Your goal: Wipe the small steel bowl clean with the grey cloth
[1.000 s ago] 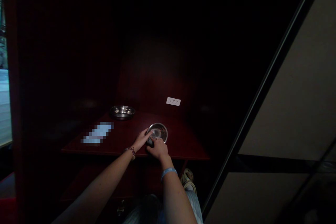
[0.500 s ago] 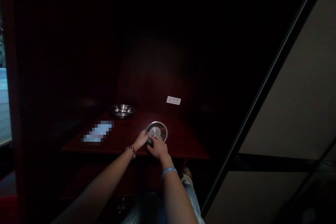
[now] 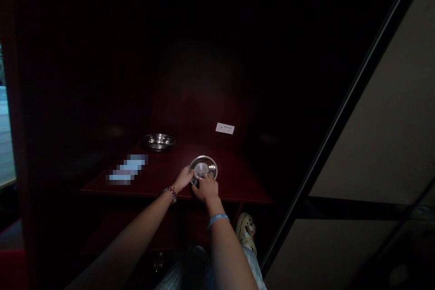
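Observation:
A shiny metal bowl (image 3: 212,161) is tilted toward me above the front part of the dark red shelf (image 3: 231,186). My left hand (image 3: 184,178), with a beaded bracelet at the wrist, grips the bowl's left rim. My right hand (image 3: 206,187), wearing a light blue wristband, is at the bowl's near side with its fingers bent over the rim into the inside. Something small and greyish shows by those fingers, but its kind is unclear. The right palm is hidden from view.
A second metal bowl (image 3: 159,143), apparently stacked, stands at the back left of the shelf. In front of it lies a pixelated light blue patch (image 3: 128,169). A white power socket (image 3: 224,128) is on the back wall. My foot in a pale clog (image 3: 246,229) is below right.
The fingers of my right hand have shifted slightly into the bowl, while the left hand keeps its grip. More of the clog shows now. The view has moved a little.

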A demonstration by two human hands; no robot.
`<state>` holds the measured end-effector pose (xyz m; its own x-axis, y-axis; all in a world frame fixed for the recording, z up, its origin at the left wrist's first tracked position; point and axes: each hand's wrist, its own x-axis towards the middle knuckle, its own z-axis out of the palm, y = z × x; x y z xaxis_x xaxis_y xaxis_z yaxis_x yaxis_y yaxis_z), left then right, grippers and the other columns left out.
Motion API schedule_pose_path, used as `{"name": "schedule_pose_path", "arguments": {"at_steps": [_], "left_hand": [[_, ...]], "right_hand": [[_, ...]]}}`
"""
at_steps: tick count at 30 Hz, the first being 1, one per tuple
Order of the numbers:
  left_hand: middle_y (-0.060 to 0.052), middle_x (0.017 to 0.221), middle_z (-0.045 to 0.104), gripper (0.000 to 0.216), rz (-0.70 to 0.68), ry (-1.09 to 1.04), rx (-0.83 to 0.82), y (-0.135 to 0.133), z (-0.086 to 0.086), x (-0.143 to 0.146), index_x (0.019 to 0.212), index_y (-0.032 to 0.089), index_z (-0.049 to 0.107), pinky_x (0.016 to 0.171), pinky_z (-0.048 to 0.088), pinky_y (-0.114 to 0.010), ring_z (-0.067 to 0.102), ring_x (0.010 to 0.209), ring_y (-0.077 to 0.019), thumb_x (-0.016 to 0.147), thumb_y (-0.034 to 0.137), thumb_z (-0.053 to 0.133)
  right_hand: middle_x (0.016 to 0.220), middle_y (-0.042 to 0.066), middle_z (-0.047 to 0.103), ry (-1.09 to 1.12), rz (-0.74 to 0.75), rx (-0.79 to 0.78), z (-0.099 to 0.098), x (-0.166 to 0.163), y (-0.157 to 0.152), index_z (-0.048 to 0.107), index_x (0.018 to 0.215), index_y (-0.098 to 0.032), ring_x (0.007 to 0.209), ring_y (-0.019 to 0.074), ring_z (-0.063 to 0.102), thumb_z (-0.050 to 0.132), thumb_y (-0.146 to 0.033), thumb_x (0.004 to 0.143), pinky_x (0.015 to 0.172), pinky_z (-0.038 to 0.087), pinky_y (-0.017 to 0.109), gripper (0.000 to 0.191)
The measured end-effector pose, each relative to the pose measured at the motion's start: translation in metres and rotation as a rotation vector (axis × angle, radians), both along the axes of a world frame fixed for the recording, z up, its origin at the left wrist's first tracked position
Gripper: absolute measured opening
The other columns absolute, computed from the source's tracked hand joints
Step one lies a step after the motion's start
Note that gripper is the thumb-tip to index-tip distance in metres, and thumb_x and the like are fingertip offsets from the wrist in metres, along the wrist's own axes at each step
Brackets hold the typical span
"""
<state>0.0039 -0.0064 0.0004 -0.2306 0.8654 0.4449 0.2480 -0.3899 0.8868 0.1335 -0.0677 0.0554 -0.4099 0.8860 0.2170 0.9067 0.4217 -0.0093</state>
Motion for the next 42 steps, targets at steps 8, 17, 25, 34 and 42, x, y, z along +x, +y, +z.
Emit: {"name": "schedule_pose_path", "arguments": {"at_steps": [8,17,25,34,42], "left_hand": [[-0.010,0.093,0.070,0.026,-0.030,-0.001,0.015,0.002,-0.003,-0.001,0.091,0.012,0.064,0.089,0.047,-0.035,0.063,0.091,-0.0214,0.072,0.022,0.049],[-0.011,0.097,0.071,0.027,-0.012,-0.025,-0.005,0.002,0.000,-0.001,0.092,0.012,0.065,0.091,0.046,-0.034,0.065,0.091,-0.0208,0.072,0.016,0.047],[-0.011,0.096,0.072,0.026,-0.033,-0.040,-0.048,0.002,0.001,0.000,0.090,0.011,0.066,0.088,0.048,-0.035,0.066,0.089,-0.0218,0.072,0.014,0.047],[-0.009,0.095,0.073,0.028,-0.117,-0.061,-0.063,-0.006,0.007,0.004,0.091,0.012,0.066,0.086,0.050,-0.032,0.066,0.091,-0.0219,0.070,0.013,0.048],[-0.009,0.092,0.073,0.024,-0.112,-0.044,-0.076,-0.007,0.008,0.004,0.088,0.013,0.067,0.085,0.049,-0.032,0.065,0.089,-0.0233,0.072,0.016,0.049]], "right_hand": [[0.129,0.011,0.056,-0.083,0.014,0.072,-0.001,0.004,0.004,0.068,0.107,-0.017,0.125,0.0269,0.042,0.051,-0.038,0.083,0.108,0.026,0.040,0.037],[0.141,0.009,0.044,-0.028,0.169,0.375,-0.021,0.022,0.027,0.067,0.109,-0.016,0.137,0.0241,0.026,0.047,-0.017,0.087,0.113,0.018,0.044,0.030],[0.140,0.011,0.045,0.050,0.289,0.454,-0.021,0.029,0.040,0.063,0.114,-0.014,0.139,0.0212,0.023,0.044,-0.013,0.088,0.113,0.022,0.043,0.032],[0.135,0.010,0.051,0.045,0.277,0.471,-0.023,0.032,0.044,0.063,0.112,-0.015,0.137,0.0190,0.027,0.039,-0.013,0.090,0.112,0.024,0.040,0.033],[0.132,0.012,0.054,-0.004,0.129,0.378,-0.017,0.022,0.032,0.060,0.118,-0.013,0.134,0.0222,0.032,0.038,-0.011,0.088,0.110,0.024,0.041,0.037]]}}
